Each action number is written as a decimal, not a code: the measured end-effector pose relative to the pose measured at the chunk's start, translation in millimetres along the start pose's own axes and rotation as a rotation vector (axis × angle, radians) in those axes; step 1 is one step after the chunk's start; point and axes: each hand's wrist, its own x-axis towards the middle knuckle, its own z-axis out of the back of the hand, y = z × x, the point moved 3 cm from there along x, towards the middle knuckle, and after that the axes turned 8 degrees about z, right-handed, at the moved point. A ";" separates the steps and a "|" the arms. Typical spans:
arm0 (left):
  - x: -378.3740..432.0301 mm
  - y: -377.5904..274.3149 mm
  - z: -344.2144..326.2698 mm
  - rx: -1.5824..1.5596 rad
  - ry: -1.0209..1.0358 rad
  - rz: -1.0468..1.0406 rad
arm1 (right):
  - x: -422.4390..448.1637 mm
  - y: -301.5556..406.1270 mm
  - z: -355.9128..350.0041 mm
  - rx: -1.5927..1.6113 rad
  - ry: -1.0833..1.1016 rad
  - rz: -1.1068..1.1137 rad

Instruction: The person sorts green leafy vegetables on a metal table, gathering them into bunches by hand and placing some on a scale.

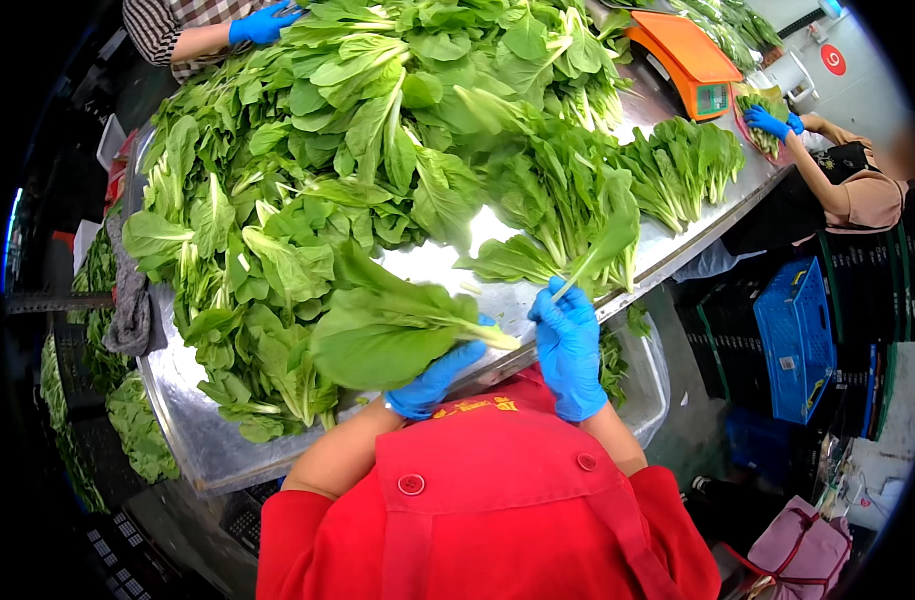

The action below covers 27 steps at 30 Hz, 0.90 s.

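My left hand (439,379), in a blue glove, grips a head of leafy greens (397,330) near its pale stem end, with the leaves spread to the left. In my right hand (570,352), also gloved in blue, the fingertips pinch the thin stalk of a single leaf (607,244). Both hands are at the near edge of a metal table (427,262). A large heap of loose greens (277,165) covers its left and far parts. Beyond my right hand, trimmed bunches (562,195) lie with their stems towards me, and more bunches (682,172) stretch to the right.
An orange weighing scale (682,56) stands at the far right. A co-worker's gloved hands (769,120) hold greens there; another person's gloved hand (262,24) rests at the far left. Below the right edge are a lined bin (652,375) and a blue crate (795,341). A grey cloth (127,292) hangs left.
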 end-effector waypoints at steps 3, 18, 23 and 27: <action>-15.1 -24.2 7.0 0.130 -0.014 -0.099 | -3.9 12.7 9.0 -0.387 0.017 0.071; 12.2 7.9 17.9 -0.618 0.030 -0.017 | 25.7 23.4 45.9 -0.677 0.039 0.093; 22.4 13.5 -9.6 -0.345 0.041 0.185 | -14.8 19.7 -0.7 -1.180 0.395 0.484; 35.8 27.3 9.0 -0.429 0.139 0.141 | 7.9 24.1 -0.1 -1.211 0.389 0.403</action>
